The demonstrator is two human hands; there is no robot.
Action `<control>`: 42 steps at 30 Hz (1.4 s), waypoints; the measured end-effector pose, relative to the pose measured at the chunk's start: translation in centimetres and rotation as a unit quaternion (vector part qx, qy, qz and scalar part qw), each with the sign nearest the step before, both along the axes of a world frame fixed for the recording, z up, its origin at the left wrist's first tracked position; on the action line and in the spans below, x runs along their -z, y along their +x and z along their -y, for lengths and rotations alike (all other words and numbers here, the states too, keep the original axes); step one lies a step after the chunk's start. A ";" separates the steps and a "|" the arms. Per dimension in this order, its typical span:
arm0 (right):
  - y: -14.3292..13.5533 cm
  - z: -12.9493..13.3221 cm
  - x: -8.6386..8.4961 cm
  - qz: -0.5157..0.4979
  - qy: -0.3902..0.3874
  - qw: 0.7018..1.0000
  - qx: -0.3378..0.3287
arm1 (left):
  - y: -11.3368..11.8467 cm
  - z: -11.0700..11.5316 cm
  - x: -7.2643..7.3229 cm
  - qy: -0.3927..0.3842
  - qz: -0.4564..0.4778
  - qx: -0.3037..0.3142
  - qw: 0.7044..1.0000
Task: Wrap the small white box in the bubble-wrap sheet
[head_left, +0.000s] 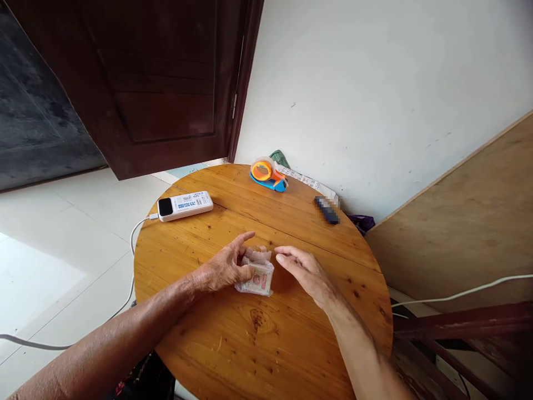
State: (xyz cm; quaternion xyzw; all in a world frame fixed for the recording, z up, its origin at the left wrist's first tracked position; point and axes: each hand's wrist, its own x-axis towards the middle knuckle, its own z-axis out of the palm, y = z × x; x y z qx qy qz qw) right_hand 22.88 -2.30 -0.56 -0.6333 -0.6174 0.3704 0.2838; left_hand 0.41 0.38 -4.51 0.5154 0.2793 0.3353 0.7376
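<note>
A small block-shaped packet (260, 279) in thin, crinkled translucent wrapping, with reddish print on its front, is at the middle of the round table. My left hand (227, 266) grips its left side, thumb pressed on the front and index finger stretched out past it. The other left fingers are partly hidden behind the packet. Loose wrapping (258, 255) sticks up at its top edge. To the right, my right hand (306, 272) holds nothing; its fingers are extended toward the packet with a small gap between.
The wooden table (200, 333) bears a white power bank (187, 205) with a cable plugged in at left. An orange and blue tape dispenser (268, 174) stands at the far edge. Right of it lies a dark, blurred-out long object (327, 210). A wall and door stand beyond.
</note>
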 end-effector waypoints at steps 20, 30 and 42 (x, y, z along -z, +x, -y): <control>-3.9 0.3 1.0 -0.085 0.140 0.987 -0.004 | 0.1 -0.3 -0.4 0.105 -0.083 -0.008 0.991; -4.2 1.6 0.7 0.072 0.196 0.978 0.009 | 0.3 -0.3 -0.3 0.128 -0.121 -0.027 0.984; -2.9 2.3 0.4 0.187 0.335 0.909 -0.165 | 0.1 -0.6 -0.5 0.159 -0.116 -0.036 0.980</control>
